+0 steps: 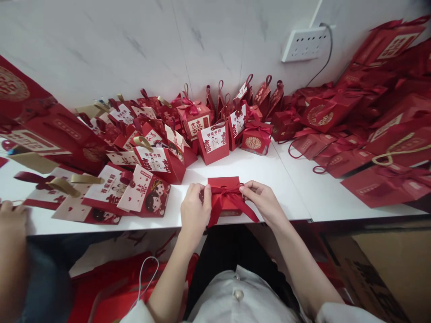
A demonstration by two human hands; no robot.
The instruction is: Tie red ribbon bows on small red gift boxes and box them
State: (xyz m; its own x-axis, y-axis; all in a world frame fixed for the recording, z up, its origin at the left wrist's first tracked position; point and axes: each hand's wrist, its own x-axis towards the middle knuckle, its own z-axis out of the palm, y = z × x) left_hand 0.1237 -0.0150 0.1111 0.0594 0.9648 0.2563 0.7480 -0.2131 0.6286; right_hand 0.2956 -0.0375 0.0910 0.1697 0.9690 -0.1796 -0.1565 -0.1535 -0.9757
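White tabletop (pixel 286 197): red box (pixel 224 182) between both hands (pixel 197 206).

The left fingers (pixel 206 199) partly hide the red ribbon (pixel 226 195), and the view's left edge crops a co-worker's hand (pixel 12 225).

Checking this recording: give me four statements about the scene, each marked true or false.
1. The left hand and right hand are both at the red ribbon on the red box. True.
2. The power socket lies on the white table. False: it is mounted on the wall.
3. Another person's hand shows at the picture's left edge. True.
4. The box between the hands is blue. False: it is red.
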